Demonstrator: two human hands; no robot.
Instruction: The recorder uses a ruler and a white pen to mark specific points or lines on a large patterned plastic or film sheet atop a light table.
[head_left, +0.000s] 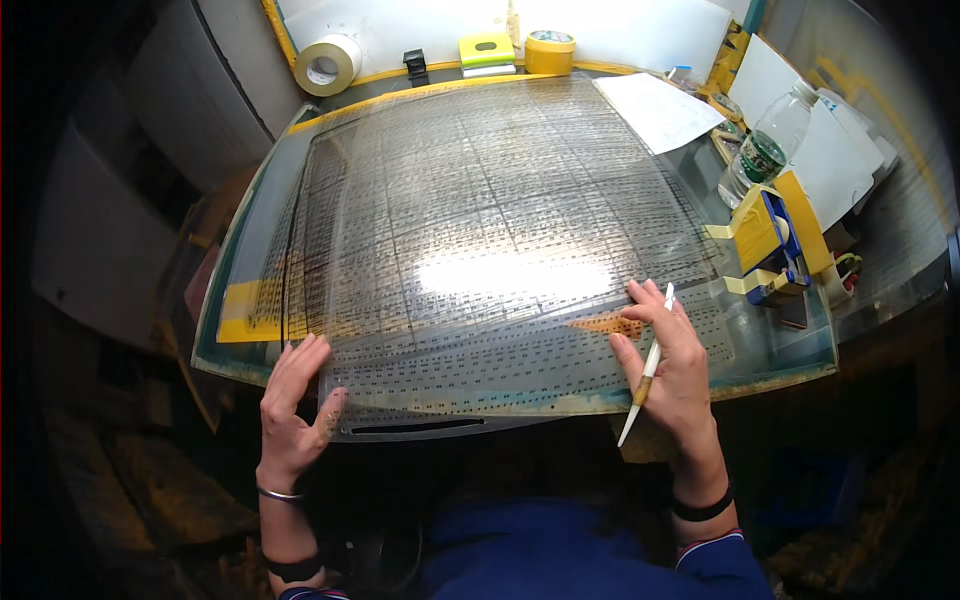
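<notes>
A large transparent film sheet (470, 375) printed with rows of small dark marks covers most of the glass-topped table. It lies over other gridded sheets, and a bright reflection hides part of the print. My left hand (293, 410) is at the sheet's near left corner, fingers stretched out along its edge and thumb apart. On the right side, my right hand (675, 365) rests its fingertips on the film. A slim white pen-like tool (654, 358) with pointed ends and a brownish band lies slanted in the right hand's grip.
Along the back stand a tape roll (328, 65), a black clip (415, 66), a yellow-green block (487, 50) and a yellow tape roll (549, 52). At right are a paper (660, 110), a plastic bottle (768, 145) and a tape dispenser (768, 240). The table's near edge (770, 388) curves past my hands.
</notes>
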